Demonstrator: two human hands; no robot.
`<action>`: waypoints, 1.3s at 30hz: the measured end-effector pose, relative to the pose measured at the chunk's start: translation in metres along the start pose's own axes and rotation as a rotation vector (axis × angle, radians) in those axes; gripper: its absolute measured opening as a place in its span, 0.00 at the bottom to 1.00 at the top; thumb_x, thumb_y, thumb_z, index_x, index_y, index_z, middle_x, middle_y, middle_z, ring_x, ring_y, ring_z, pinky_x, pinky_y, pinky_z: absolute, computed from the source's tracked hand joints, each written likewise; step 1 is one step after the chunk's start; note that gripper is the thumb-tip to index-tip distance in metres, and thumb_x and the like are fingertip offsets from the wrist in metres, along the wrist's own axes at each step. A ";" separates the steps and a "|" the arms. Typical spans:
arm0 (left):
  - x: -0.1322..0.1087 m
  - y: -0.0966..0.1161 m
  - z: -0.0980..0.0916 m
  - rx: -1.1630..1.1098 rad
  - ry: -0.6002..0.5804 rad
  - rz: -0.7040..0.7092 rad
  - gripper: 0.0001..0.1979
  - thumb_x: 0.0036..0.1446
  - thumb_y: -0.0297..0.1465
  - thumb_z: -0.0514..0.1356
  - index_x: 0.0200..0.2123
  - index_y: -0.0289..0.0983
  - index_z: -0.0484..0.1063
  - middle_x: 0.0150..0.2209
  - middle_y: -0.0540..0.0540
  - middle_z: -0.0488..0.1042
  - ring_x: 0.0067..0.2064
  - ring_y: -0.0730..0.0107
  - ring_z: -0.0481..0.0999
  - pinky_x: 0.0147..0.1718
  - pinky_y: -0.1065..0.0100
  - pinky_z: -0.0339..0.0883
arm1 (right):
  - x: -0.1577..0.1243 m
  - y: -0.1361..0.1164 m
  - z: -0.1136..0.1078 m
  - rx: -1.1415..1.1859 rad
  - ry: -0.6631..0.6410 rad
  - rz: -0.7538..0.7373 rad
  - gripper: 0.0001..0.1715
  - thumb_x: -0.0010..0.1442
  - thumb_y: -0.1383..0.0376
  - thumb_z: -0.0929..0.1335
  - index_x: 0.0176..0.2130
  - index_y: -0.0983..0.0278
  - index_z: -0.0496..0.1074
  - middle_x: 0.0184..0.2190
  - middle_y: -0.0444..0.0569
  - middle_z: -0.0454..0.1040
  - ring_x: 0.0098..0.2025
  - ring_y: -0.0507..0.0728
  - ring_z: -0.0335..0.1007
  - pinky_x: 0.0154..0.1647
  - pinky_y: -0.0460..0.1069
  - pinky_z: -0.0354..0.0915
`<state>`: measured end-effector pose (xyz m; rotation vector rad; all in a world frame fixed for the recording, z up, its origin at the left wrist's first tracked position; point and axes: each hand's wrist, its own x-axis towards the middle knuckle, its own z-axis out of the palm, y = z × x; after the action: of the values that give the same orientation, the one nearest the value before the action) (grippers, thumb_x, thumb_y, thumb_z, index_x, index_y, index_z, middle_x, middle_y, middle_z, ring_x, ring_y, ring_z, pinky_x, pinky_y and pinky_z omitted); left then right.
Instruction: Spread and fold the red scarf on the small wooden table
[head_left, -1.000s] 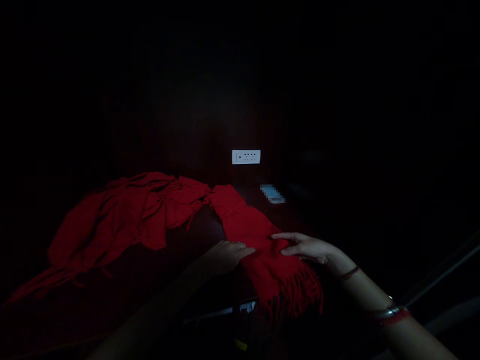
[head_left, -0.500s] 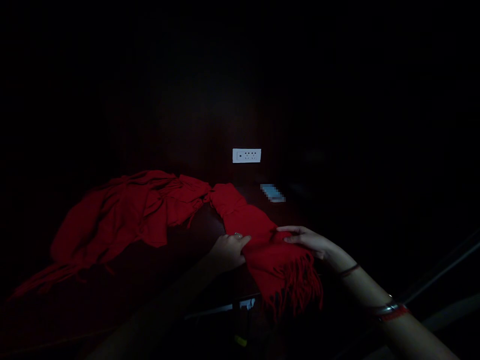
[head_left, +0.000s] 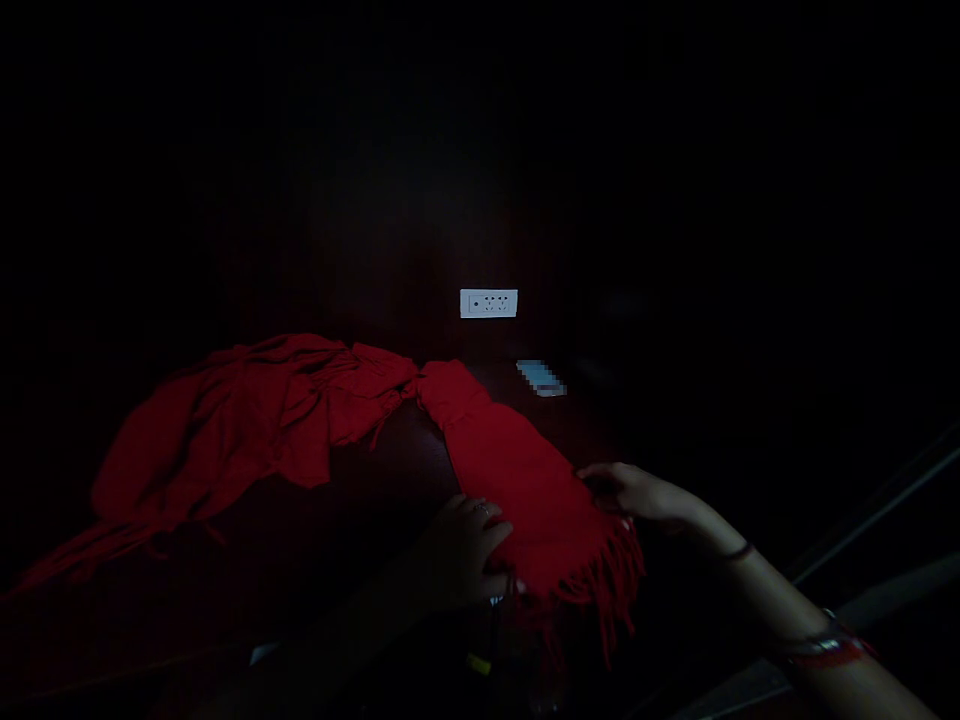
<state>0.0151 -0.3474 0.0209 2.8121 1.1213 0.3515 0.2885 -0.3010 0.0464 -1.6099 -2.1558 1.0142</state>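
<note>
Head view: grips were shifted toward the fringe [head_left: 616,572], so scarf [head_left: 517,460] is spread flatter. Edges are pinched by curled left hand [head_left: 466,548] and right hand [head_left: 643,493]

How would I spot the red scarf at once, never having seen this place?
Find the dark tabletop below the white wall socket. The red scarf arches across it, bunched at left, flatter at right between the left hand and right hand. Red cloth and fringe set it apart from the socket and blurred pale-blue rectangle.
</note>
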 end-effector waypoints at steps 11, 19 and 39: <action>0.031 -0.071 -0.021 -0.077 0.016 -0.002 0.18 0.55 0.35 0.48 0.49 0.36 0.61 0.52 0.43 0.60 0.53 0.65 0.59 0.51 0.64 0.52 | 0.032 -0.019 0.013 -0.455 0.155 -0.023 0.22 0.52 0.65 0.61 0.47 0.65 0.63 0.43 0.53 0.69 0.41 0.56 0.66 0.39 0.46 0.59; 0.032 -0.081 0.002 -0.029 -0.046 0.135 0.18 0.55 0.36 0.49 0.49 0.40 0.61 0.53 0.46 0.60 0.53 0.68 0.58 0.51 0.66 0.52 | 0.051 -0.001 0.016 -0.308 0.216 -0.067 0.26 0.45 0.75 0.61 0.46 0.66 0.61 0.41 0.52 0.69 0.41 0.54 0.66 0.38 0.44 0.59; 0.043 -0.088 0.015 0.172 0.076 -0.080 0.23 0.56 0.43 0.43 0.53 0.41 0.55 0.57 0.41 0.51 0.57 0.58 0.49 0.51 0.55 0.48 | 0.048 -0.011 0.030 -0.658 0.336 0.091 0.27 0.50 0.80 0.56 0.50 0.69 0.54 0.40 0.57 0.61 0.36 0.53 0.64 0.34 0.45 0.56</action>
<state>-0.0096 -0.2544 -0.0008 2.9112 1.3357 0.3754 0.2466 -0.2698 0.0232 -1.9770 -2.3065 0.0052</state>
